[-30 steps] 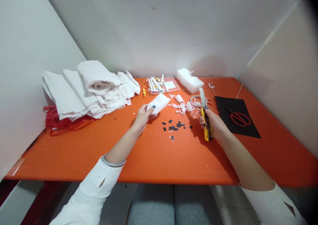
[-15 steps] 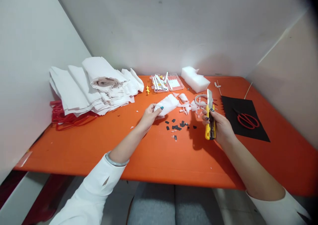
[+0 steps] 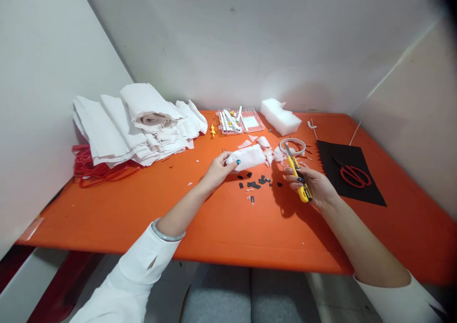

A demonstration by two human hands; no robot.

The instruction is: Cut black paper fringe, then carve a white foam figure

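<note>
My left hand (image 3: pixel 222 168) is closed on the near end of a white foam block (image 3: pixel 250 157), thumb on top, over the middle of the table. To the right, my right hand (image 3: pixel 314 185) grips a yellow utility knife (image 3: pixel 300 180) with its blade out, pointing up and to the left toward the foam. Blade and foam are apart. Loose white foam scraps (image 3: pixel 269 155) lie between the two hands. Small black paper pieces (image 3: pixel 254 185) are scattered on the table just below the foam block.
The orange table (image 3: pixel 143 218) holds folded white cloth (image 3: pixel 150 109) over red ribbon (image 3: pixel 84 163) at left. Behind are a clear case of markers (image 3: pixel 230 121) and a larger foam piece (image 3: pixel 280 117). A white ring (image 3: pixel 303 147), black sheet (image 3: pixel 357 194) and red-handled scissors (image 3: pixel 357 175) lie right.
My left hand has turned the foam block more level and shifted it slightly right and nearer. The knife in my right hand has tilted from upright so its blade leans left, toward the foam.
</note>
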